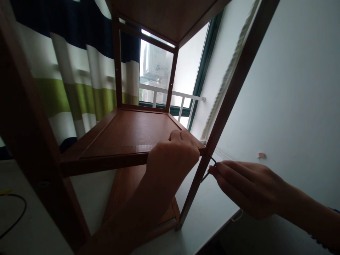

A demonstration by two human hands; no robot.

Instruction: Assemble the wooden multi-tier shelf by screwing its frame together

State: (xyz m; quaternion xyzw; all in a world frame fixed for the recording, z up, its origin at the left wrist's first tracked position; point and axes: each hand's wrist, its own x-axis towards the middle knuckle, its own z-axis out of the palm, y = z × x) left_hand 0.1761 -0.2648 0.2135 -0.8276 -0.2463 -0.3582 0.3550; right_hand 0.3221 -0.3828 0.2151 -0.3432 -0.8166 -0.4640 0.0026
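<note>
A brown wooden shelf rack fills the middle of the head view, with its middle shelf (132, 129) level in front of me. My left hand (174, 156) is closed over that shelf's front rail (106, 164), close to the right front post (228, 95). Between the thumb and fingers of my right hand (247, 184) is a bent dark hex key (204, 177). Its short end meets the outer side of the post, about level with the rail. Whether the tip sits in a bolt head is too small to tell.
A lower shelf (130, 180) and an upper shelf (162, 16) belong to the same rack. The left front post (32, 117) stands near me. Behind are a striped curtain (98, 71) and a window with a white railing (186, 95). A black cable (22, 212) lies at lower left.
</note>
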